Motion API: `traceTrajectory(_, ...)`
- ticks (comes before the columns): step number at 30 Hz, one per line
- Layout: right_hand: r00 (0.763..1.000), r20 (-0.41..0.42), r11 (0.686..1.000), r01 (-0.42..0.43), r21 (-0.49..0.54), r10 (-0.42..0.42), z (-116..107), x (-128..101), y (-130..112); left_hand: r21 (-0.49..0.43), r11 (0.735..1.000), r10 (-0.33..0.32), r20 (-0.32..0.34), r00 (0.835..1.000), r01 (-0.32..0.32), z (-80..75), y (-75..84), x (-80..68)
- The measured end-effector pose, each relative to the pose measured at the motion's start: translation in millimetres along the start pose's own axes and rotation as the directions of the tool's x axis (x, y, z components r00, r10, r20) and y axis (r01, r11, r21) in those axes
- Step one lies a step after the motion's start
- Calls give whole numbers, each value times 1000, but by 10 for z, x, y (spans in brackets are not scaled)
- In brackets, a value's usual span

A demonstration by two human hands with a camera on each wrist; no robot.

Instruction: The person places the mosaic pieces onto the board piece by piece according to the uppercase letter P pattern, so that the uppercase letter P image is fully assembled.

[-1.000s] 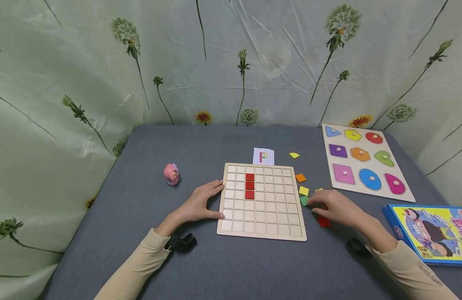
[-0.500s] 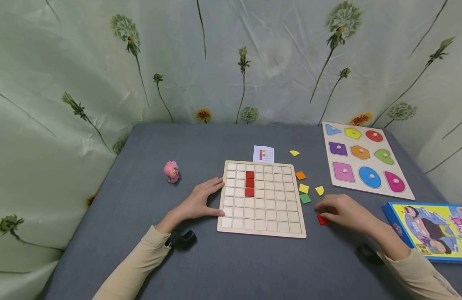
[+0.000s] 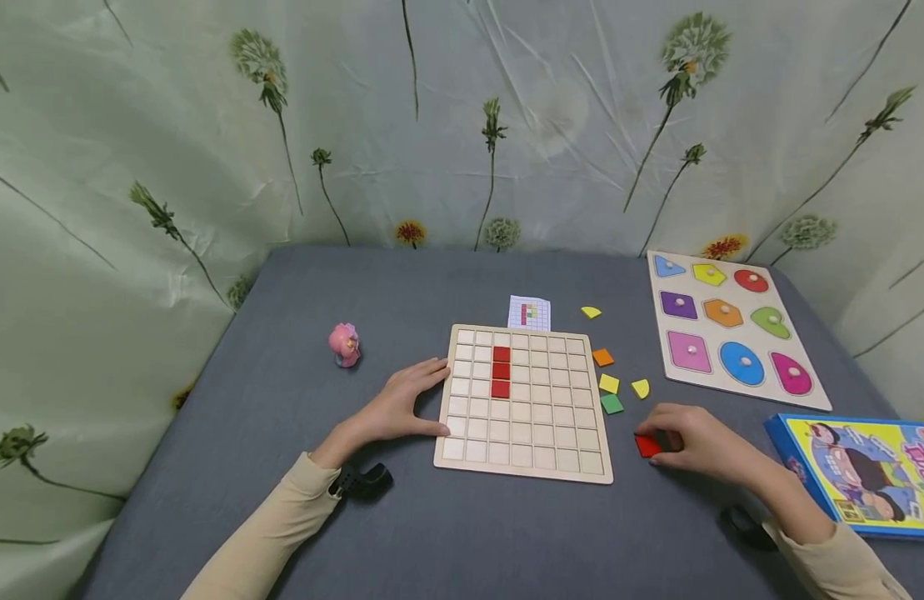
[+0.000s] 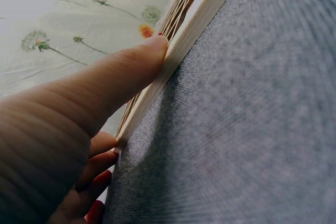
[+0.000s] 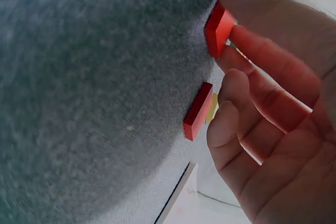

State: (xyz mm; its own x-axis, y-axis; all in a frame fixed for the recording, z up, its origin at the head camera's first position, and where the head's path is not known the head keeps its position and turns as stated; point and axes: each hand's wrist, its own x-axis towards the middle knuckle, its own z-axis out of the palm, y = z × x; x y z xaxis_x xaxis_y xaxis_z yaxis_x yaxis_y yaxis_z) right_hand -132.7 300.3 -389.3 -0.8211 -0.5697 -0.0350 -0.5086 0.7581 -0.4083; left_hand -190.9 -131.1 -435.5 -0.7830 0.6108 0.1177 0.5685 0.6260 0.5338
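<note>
Tile (image 3: 646,447), red, pinched in right hand (image 3: 697,440), is best gripped by its edges while left hand (image 3: 402,406), spread wide, steadies board (image 3: 542,414).

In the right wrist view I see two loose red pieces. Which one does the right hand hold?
The upper piece: the right hand pinches it, whereas the lower piece lies on the cloth, outside that grip.
</note>
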Motion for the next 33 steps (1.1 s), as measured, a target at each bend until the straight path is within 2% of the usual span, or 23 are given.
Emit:
traceTrajectory(4, 1000, -17, 1000, 1, -5, -1, 13, 4, -4, -2, 1000, -2, -2, 1000, 2, 7, 8, 10)
traceTrajectory(15, 998, 12, 998, -57, -6, 57, 23, 49, -28, -10, 1000, -4, -5, 1000, 4, -16, 33, 11)
traceTrajectory(27, 998, 8, 998, -61, -31, 62, 17, 54, -55, 8, 1000, 16, -6, 1000, -16, -22, 39, 21)
traceTrajectory(33, 999, -13, 997, -52, -61, 51, 9, 80, -63, 1, 1000, 4, -1, 1000, -4, -14, 30, 22)
